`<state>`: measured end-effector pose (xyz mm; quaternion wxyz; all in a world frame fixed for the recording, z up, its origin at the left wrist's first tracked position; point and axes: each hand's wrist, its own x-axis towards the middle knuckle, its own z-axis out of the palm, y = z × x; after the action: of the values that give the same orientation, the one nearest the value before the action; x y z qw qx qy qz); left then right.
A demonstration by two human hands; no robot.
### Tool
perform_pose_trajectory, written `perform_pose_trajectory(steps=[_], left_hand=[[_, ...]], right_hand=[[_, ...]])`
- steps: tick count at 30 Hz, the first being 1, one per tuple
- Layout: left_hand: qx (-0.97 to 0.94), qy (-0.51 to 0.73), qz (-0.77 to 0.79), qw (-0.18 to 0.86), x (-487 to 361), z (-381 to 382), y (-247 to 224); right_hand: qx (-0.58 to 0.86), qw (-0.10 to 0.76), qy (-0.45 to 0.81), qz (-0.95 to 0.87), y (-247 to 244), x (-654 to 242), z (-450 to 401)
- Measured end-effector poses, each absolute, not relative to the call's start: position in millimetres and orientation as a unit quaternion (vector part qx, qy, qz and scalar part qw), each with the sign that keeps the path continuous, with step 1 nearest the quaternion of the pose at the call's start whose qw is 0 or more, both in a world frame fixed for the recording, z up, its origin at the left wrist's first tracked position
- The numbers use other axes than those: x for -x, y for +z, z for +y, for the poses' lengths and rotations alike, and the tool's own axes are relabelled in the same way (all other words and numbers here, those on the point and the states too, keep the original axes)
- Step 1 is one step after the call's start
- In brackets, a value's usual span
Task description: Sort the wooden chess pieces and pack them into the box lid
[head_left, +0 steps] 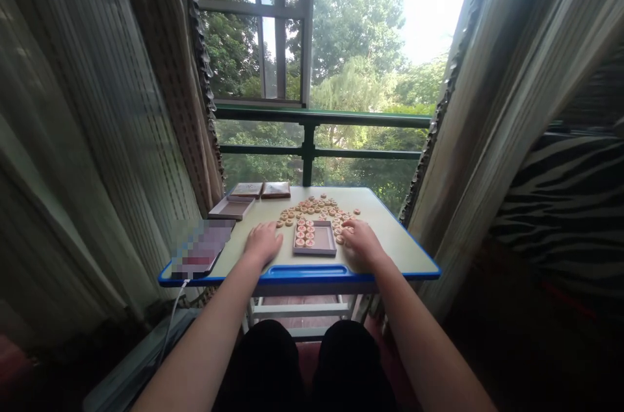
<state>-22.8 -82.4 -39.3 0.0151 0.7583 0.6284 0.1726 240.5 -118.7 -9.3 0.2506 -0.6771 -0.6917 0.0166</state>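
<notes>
A shallow open box (322, 251) lies near the front of the table, with two columns of round xiangqi pieces (305, 234) along its left side; its right part shows bare bottom. Many loose pieces (314, 206) spread behind the box and along its right side. My left hand (264, 243) rests on the tabletop to the left of the box, holding nothing, its fingers stretched forward. On the other side, my right hand (361, 242) has its fingers bent down on a piece among the loose ones by the box's right wall. The fingertips partly hide that piece.
The table (400, 249) has a blue rim. At its back left are an open box or lid (232, 207) and two flat boxes (276, 189). A blurred tablet-like device (205, 249) with a white cable (173, 314) lies at the left edge. Curtains flank the table.
</notes>
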Motion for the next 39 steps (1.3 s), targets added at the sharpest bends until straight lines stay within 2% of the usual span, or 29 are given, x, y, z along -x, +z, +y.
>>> perform_pose_trajectory(steps=[6, 10, 14, 16, 19, 21, 25, 29, 34, 39], left_hand=[[-0.762, 0.244, 0.6, -0.017, 19.2, -78.8, -28.5], [-0.789, 0.29, 0.539, 0.046, -0.9, -52.8, -0.2], [-0.75, 0.458, 0.471, 0.08, -31.2, -12.1, 19.6], [-0.747, 0.475, 0.457, 0.09, -38.8, 7.0, 16.4], [-0.792, 0.407, 0.449, 0.075, -35.5, 26.8, -2.2], [-0.822, 0.333, 0.459, 0.048, -28.5, 32.9, -16.0], [-0.838, 0.23, 0.491, 0.071, -19.0, 35.2, -29.2], [-0.833, 0.214, 0.504, 0.078, -18.7, 33.9, -28.3], [-0.83, 0.25, 0.493, 0.069, -23.6, 32.7, -27.4], [-0.842, 0.225, 0.483, 0.085, -24.8, 35.5, -31.5]], right_hand=[[0.622, 0.215, 0.078, -0.748, 21.2, -258.5, -101.7], [0.605, 0.206, 0.125, -0.759, 44.7, -262.4, -79.8], [0.579, 0.221, 0.083, -0.78, 49.2, -265.0, -56.1], [0.569, 0.246, 0.032, -0.784, 38.6, -269.8, -46.1], [0.576, 0.242, -0.02, -0.78, 15.8, -279.5, -34.9], [0.581, 0.239, -0.018, -0.778, 4.0, -284.0, -30.2], [0.558, 0.216, -0.007, -0.801, -5.9, -281.8, -25.1], [0.539, 0.183, 0.009, -0.822, -10.2, -273.9, -23.1], [0.523, 0.205, -0.006, -0.827, -13.3, -270.7, -22.7], [0.506, 0.18, 0.0, -0.843, -14.1, -264.6, -22.7]])
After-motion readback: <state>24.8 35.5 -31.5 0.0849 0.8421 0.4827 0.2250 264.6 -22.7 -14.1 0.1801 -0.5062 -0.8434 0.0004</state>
